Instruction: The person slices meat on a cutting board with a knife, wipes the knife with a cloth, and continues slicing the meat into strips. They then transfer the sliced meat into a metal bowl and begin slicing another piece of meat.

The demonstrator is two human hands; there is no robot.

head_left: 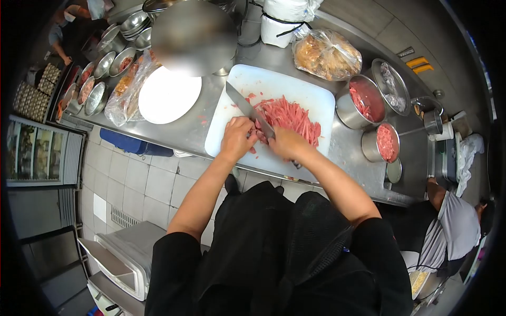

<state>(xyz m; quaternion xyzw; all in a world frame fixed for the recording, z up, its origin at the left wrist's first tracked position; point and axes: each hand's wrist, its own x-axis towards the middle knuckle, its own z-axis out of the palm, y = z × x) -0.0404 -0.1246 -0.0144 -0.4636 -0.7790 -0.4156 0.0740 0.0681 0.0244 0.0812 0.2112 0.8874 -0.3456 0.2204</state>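
Observation:
A white cutting board (245, 79) lies on the steel counter in front of me. My right hand (287, 143) grips a large kitchen knife (243, 105), its blade slanting up and left across the board. Close to the blade's left side, the curled fingers of my left hand (237, 138) press on a small piece of raw meat (253, 137), mostly hidden under them. Right of the blade spreads a heap of thin raw meat strips (289, 117). Small scraps are scattered near the board's left and top.
Right of the board stand a steel pot (345, 111) and a smaller steel pot (371, 146), both with raw meat. A white plate (169, 100), several metal bowls (105, 64) and a bagged food item (327, 55) are on the counter. Another person (458, 224) is at right.

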